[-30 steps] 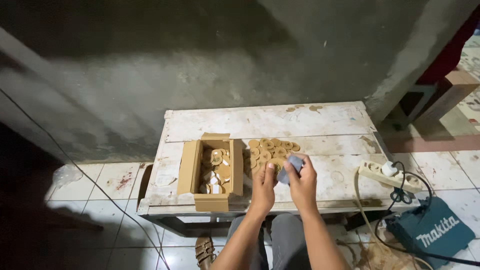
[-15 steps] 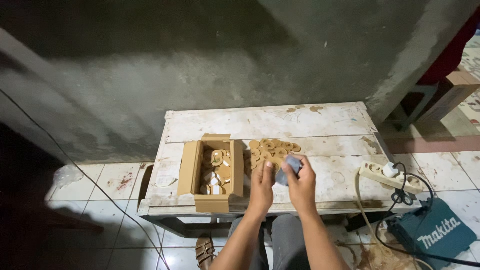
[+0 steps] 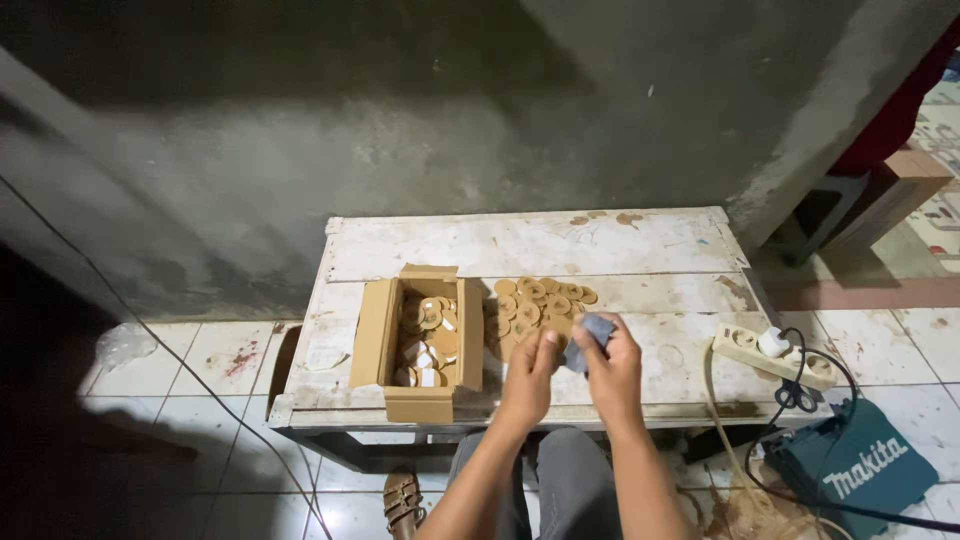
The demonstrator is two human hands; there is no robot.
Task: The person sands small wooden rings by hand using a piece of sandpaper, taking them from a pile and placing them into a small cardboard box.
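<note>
1. Nearest the viewer, the person's left hand [image 3: 530, 372] and right hand [image 3: 612, 368] meet just above the near edge of the tabletop [image 3: 640, 245], right of its middle.
2. The right hand's fingers [image 3: 603, 335] are curled shut on a small blue-grey pad [image 3: 590, 334], which pokes out at their tips and at the thumb side.
3. The left hand's fingers [image 3: 548, 343] are drawn together, their tips touching the pad's left edge; they seem to pinch a small wooden disc against it, though the view is too small to be sure.
4. Just beyond the hands lies a cluster of round wooden discs [image 3: 538, 302], flat on the tabletop in rough rows, about fifteen in sight; some are hidden by the hands.
5. Left of the cluster, one open cardboard box [image 3: 376, 334] stands lengthwise, flaps spread, its near flap hanging at the tabletop's near edge. More discs [image 3: 428, 342] are heaped inside, too jumbled to count.
6. At the right edge sits one cream power strip [image 3: 772, 355] with a white plug in it.
7. On the floor by the near right corner stands one teal tool case [image 3: 850, 465] with white lettering.
</note>
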